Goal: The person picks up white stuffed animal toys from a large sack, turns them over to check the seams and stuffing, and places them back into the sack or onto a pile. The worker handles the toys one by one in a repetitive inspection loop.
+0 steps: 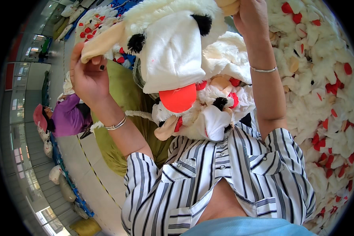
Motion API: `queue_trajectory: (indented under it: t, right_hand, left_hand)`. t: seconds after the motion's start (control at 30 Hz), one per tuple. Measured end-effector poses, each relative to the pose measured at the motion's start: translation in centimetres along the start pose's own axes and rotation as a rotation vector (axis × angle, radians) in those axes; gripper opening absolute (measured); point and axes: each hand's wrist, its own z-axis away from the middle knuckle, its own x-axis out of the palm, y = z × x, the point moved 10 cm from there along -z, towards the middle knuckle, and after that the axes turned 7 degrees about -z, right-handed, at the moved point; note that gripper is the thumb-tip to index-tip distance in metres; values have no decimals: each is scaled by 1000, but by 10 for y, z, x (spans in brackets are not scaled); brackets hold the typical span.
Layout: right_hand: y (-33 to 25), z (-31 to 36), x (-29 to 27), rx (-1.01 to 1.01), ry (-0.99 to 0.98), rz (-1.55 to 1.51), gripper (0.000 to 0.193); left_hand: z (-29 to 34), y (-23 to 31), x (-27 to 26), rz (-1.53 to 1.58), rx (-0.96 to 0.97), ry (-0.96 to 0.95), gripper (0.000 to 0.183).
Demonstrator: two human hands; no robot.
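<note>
A white plush animal skin (173, 51) with black tufted eyes and a red tongue (178, 98) is held up in front of me by its ears. My left hand (89, 74) pinches the tip of its cream left-side ear (104, 41). My right hand (252, 17) is raised at the top, its fingers closed on the other cream ear (228, 7), partly cut off by the frame edge. The head looks flat and loosely creased. Below it, against my striped shirt, rest more white plush skins (216, 118) with red and black parts.
A large heap of white plush pieces with red tongues (322, 98) fills the right side. An olive-green sack (120, 98) stands at my left. Beyond it, a person in purple (70, 115) sits near the tiled floor (98, 169). More plush pieces (94, 23) lie behind.
</note>
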Motion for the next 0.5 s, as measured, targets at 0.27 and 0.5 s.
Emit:
queue_trajectory:
  t: [0.27,0.5]
  right_hand:
    - [-3,1,-1,59,-43,64,17]
    - [-25,28,36,302,-341,-24,16]
  left_hand:
    - [8,4,-23,-932,175,91,26]
    - [13,25,-15,-665,160,194,28]
